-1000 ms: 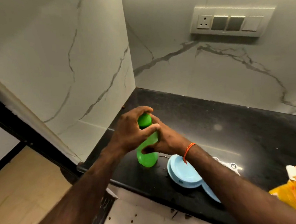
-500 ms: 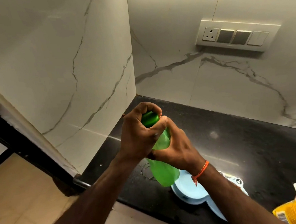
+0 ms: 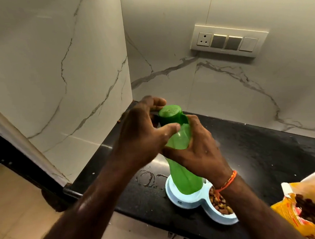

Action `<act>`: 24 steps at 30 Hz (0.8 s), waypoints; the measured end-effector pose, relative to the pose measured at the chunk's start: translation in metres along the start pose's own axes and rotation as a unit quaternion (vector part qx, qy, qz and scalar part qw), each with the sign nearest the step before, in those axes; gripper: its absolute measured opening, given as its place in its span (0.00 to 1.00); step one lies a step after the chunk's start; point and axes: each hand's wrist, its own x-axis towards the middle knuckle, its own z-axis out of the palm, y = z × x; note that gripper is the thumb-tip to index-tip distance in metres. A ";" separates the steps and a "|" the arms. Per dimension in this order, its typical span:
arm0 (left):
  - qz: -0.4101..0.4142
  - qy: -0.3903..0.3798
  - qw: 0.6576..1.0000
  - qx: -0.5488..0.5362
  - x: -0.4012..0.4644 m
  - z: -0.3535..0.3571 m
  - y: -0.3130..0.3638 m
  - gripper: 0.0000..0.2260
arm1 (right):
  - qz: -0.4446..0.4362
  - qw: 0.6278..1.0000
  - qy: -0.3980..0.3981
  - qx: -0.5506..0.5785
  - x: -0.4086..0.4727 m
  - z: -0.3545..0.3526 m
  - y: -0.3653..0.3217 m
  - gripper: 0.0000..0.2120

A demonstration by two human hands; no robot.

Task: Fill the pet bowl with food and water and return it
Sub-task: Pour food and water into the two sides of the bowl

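Observation:
I hold a green plastic bottle (image 3: pixel 184 175) in the air above the counter. My right hand (image 3: pixel 198 153) grips its middle from the right. My left hand (image 3: pixel 145 137) wraps its dark green cap (image 3: pixel 171 113) and neck from the left. Below the bottle lies a light blue double pet bowl (image 3: pixel 179 201) near the counter's front edge. Its left cup is mostly hidden behind the bottle. Its right cup (image 3: pixel 221 206) holds brown kibble and is partly covered by my right wrist.
An open yellow pet food bag (image 3: pixel 312 207) with kibble inside lies at the right edge. The black counter (image 3: pixel 267 158) has water drops left of the bowl. Marble walls meet in a corner behind; a switch panel (image 3: pixel 227 39) is on the back wall.
The bottle has risen off the counter and shifted right, over the bowl's left cup. My left hand has turned around the cap, now more exposed. The kibble-filled cup has come into view.

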 end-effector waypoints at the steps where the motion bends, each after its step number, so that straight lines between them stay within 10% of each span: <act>1: -0.008 0.000 1.000 0.006 0.002 0.001 0.001 0.26 | 0.001 1.000 -0.007 -0.018 -0.003 -0.005 -0.001 0.35; 7: 0.021 0.041 0.999 0.024 -0.001 0.044 0.011 0.20 | -0.030 0.997 -0.069 -0.026 -0.015 -0.015 0.005 0.33; 14: 0.059 -0.264 0.962 0.034 -0.008 0.039 0.026 0.29 | -0.010 1.000 -0.014 0.016 -0.028 -0.038 0.028 0.34; 24: 0.018 -0.043 0.990 0.134 0.002 0.061 0.020 0.27 | -0.006 0.997 -0.050 -0.055 -0.038 -0.056 0.036 0.38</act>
